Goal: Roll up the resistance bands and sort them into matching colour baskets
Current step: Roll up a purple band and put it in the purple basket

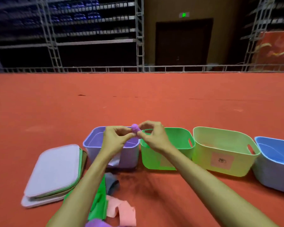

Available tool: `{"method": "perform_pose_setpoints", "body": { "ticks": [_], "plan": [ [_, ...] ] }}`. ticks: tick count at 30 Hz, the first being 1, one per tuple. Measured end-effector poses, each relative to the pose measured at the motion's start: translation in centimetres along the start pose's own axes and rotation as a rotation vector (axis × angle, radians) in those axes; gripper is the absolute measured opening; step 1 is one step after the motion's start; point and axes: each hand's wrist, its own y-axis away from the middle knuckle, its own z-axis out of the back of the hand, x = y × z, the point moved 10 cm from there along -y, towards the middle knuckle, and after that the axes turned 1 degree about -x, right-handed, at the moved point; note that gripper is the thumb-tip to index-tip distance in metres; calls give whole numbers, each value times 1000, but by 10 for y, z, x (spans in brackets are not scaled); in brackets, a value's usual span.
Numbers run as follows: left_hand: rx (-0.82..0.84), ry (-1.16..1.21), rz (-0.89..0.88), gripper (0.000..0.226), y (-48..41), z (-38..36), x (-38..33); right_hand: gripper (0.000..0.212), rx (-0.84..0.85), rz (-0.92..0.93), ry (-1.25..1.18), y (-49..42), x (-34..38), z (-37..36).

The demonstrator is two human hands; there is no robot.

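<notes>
At the bottom edge, closest to the viewer, lies part of a loose purple band (97,224). Beside it sits a small heap of unrolled bands: a green band (99,200), a pink band (121,212) and a grey band (111,181), all on a wide red carpet (138,99).

Four plastic baskets stand in a row across the carpet, left to right: a purple basket (129,158), a green basket (154,159), a yellow-green basket (203,158) with a pink label on its front, and a blue basket (269,174) cut off by the right edge. Left of the row, a stack of flat lids (54,171) rests on the carpet, a lilac one on top.

Two bare forearms reach forward. The left hand (116,138) and right hand (154,136) meet in the air, each pinching a small, tightly rolled purple band (135,130) between thumb and curled fingertips. The roll is held above the place where the purple and green baskets meet.
</notes>
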Motion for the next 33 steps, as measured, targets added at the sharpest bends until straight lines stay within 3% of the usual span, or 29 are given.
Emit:
{"method": "perform_pose_setpoints", "body": {
  "ticks": [5, 9, 11, 16, 20, 33],
  "plan": [
    [-50, -422, 115, 14, -62, 67, 42, 9, 176, -37, 157, -63, -15, -79],
    [53, -724, 237, 11, -101, 80, 87, 1, 314, -88, 381, -90, -47, -132],
    [137, -798, 314, 12, -114, 77, 117, 7, 388, -120, 469, -99, -68, -155],
    [329, -877, 445, 24, -133, 60, 168, 19, 548, -209, 633, -110, -107, -195],
    [414, -879, 510, 23, -133, 47, 202, 13, 651, -218, 695, -110, -129, -214],
    [394, -896, 550, 29, -127, 63, 209, 5, 709, -263, 667, -101, -127, -223]
  ]
}}
